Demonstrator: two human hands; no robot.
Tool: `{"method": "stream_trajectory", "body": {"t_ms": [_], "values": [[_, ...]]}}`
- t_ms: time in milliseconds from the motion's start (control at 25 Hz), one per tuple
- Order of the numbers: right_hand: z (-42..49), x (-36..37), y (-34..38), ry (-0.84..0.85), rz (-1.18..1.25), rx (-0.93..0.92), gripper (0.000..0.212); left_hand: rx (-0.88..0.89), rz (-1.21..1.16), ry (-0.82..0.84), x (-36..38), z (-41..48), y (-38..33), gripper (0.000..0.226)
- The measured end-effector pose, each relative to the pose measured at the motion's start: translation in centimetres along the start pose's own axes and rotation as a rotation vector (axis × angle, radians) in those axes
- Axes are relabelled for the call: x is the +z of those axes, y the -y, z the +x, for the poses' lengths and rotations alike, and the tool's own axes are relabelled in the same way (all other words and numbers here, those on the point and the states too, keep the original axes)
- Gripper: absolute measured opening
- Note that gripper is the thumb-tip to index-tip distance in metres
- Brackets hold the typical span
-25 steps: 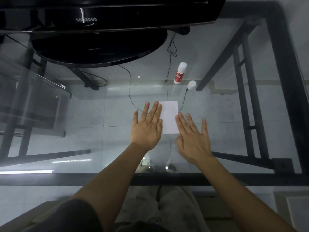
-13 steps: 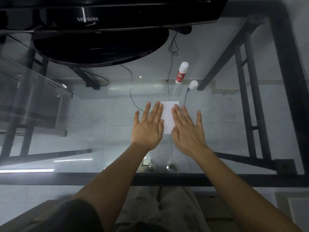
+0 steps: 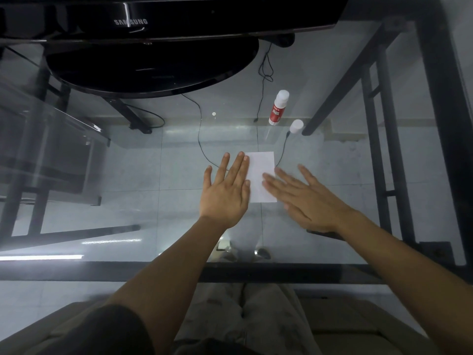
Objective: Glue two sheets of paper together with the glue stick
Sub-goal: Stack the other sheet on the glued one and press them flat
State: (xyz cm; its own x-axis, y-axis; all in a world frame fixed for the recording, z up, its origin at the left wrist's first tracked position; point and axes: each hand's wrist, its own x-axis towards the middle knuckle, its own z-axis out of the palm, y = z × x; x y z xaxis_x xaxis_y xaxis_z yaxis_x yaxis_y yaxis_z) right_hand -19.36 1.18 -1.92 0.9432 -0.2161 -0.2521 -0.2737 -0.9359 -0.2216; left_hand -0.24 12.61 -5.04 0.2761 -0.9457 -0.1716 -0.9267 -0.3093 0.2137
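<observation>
A small white paper (image 3: pixel 261 167) lies flat on the glass table (image 3: pixel 158 162); I cannot tell whether it is one sheet or two stacked. My left hand (image 3: pixel 226 193) rests flat, palm down, over the paper's left edge, fingers spread. My right hand (image 3: pixel 304 198) lies flat too, blurred by motion, its fingertips on the paper's lower right part. Behind the paper stands the glue stick (image 3: pixel 278 107), white with a red label, and its white cap (image 3: pixel 296 126) sits apart to its right. Neither hand holds anything.
A black Samsung monitor (image 3: pixel 130 21) with a round stand (image 3: pixel 151 70) fills the back of the table. Thin black cables (image 3: pixel 199 134) run under the glass near the paper. The table's black metal frame (image 3: pixel 445 124) runs along the right and front edges.
My right hand slid left onto the paper, then back toward the right and lower side. The left hand and the glue stick stayed put.
</observation>
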Motion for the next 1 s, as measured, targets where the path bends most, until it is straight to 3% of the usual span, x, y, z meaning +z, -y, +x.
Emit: {"method": "stream_trajectory", "body": {"t_ms": [120, 360, 480, 600, 880, 1000], "values": [[-0.1, 0.4, -0.5, 0.085, -0.075, -0.138, 0.054, 0.002, 0.024, 0.003, 0.1, 0.0, 0.0, 0.053], [2.1, -1.6, -5.2, 0.075, -0.120, 0.067, 0.052, 0.005, 0.023, 0.020, 0.0, 0.0, 0.0, 0.053], [2.5, -1.4, -4.0, 0.020, -0.112, -0.074, 0.055, 0.003, 0.016, 0.022, -0.1, 0.0, 0.0, 0.053], [2.2, -0.4, -2.9, 0.081, -0.120, -0.191, 0.056, 0.004, 0.020, 0.020, -0.2, 0.0, -0.1, 0.053], [3.3, -0.5, -3.3, -0.046, -0.064, 0.288, 0.058, 0.005, 0.013, 0.027, 0.0, 0.0, 0.0, 0.053], [2.7, 0.1, -1.9, -0.002, 0.046, 0.264, 0.067, 0.010, 0.018, 0.026, -0.2, 0.0, 0.1, 0.053]]}}
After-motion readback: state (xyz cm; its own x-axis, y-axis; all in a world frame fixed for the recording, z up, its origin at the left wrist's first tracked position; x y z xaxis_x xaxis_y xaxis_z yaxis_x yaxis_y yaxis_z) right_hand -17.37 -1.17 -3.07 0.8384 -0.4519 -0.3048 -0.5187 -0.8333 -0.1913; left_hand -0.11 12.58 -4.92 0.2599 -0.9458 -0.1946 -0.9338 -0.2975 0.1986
